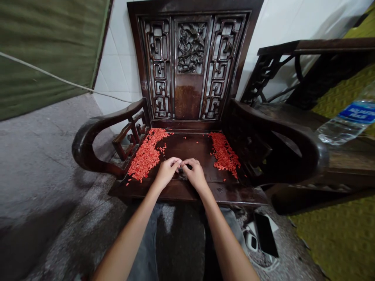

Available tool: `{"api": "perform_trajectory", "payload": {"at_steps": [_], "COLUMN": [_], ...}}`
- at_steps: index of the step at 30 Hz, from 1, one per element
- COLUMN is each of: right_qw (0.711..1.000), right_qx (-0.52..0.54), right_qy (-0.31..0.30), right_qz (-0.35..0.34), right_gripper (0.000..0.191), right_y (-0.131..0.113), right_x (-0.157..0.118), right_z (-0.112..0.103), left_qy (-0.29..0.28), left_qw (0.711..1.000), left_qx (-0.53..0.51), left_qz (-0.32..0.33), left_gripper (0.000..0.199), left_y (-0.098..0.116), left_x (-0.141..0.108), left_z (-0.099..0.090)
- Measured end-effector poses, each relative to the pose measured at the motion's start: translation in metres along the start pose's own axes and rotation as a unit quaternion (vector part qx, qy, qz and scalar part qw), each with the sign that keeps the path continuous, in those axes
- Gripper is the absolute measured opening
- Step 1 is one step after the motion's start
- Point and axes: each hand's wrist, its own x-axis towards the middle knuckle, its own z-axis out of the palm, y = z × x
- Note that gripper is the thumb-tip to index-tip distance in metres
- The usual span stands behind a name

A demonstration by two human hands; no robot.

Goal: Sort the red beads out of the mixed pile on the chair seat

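Over the front of a dark wooden chair seat (187, 146), my left hand (167, 171) and my right hand (193, 172) meet fingertip to fingertip. Both are closed in a pinch; whatever lies between the fingers is too small or hidden to name. A little dark material (183, 176) shows below the fingertips, its kind unclear. Many small red-orange pieces, like short tubes, form a larger heap (146, 156) left of my left hand. A second heap (225, 156) of the same pieces lies to the right of my right hand. A few stray pieces are scattered between the heaps.
Curved armrests (88, 136) flank the seat, and a carved backrest (189, 93) rises behind. At right, a plastic bottle (348, 121) lies tilted near a wooden stand (310, 47). A black phone (266, 234) and a white device (251, 241) with cable are low at right.
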Motion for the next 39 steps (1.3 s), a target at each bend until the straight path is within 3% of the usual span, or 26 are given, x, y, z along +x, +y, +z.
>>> {"api": "perform_trajectory", "payload": {"at_steps": [25, 39], "right_qw": [0.999, 0.999], "right_qx": [0.024, 0.021], "right_qy": [0.036, 0.033], "right_qz": [0.011, 0.008], "right_gripper": [0.021, 0.018], "right_y": [0.003, -0.0002], "right_x": [0.0002, -0.001], "right_z": [0.0006, -0.001], "left_qy": [0.002, 0.041], "left_qw": [1.0, 0.999], "left_qx": [-0.001, -0.006], "left_qz": [-0.027, -0.013], "left_gripper": [0.027, 0.024], "left_y": [0.0036, -0.0044], "left_x": [-0.0019, 0.0001], "left_z": [0.0014, -0.0003]}}
